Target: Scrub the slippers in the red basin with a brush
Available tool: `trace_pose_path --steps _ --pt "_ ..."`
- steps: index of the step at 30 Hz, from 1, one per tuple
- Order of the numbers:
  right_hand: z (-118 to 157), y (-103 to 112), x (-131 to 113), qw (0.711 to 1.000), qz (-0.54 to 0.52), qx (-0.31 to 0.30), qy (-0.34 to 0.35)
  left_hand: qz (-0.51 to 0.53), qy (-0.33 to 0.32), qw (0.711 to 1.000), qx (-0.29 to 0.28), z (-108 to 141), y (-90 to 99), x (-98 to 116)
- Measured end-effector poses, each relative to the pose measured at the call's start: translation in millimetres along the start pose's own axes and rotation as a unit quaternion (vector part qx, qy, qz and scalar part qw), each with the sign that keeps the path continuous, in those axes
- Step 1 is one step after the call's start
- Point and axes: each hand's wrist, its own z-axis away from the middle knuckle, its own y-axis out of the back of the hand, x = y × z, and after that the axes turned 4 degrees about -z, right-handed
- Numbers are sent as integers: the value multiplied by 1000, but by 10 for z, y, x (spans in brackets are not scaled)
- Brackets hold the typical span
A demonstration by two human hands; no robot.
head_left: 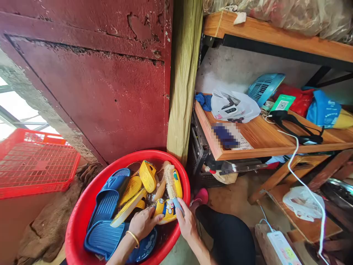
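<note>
From the head view we look down into a red plastic basin (138,154), our one landmark; our right hand (187,221) sits just inside its near rim, closed firmly around the blue handle of a bristle brush (170,181), whose tan bristles stand up clear of the footwear; a snug hold low on the handle is what steadies a brush like this, so the wrist can do the work; our left hand (143,222), a gold bangle (132,237) at its wrist, lies half-curled with its fingers reaching onto a yellow cartoon-printed shoe (165,212), though we cannot tell whether it truly grips; inside the basin, left of the brush, blue slippers (109,191) and yellow slippers (147,176) lie heaped together; beyond the basin's left rim sits a red plastic crate (35,162); right of the basin stands a wooden shelf (264,141).
</note>
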Motion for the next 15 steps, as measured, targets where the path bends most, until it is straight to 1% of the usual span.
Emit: trace_pose_path --steps 2,5,8,11,13,15 --pt "3 0 10 1000 4 5 9 -35 -3 999 -25 -6 27 104" --pt "26 21 11 1000 -14 11 17 -1 -14 999 -40 -55 104 172" --pt "46 39 -28 999 -38 24 -14 92 -47 994 -39 -36 202 146" --pt "33 53 -121 997 -52 46 -45 218 -73 973 -25 43 317 134" --pt "-11 79 -208 997 -51 51 -42 258 -73 963 -7 94 422 165" --pt "-96 119 -307 998 -42 45 -23 270 -77 960 15 128 551 223"
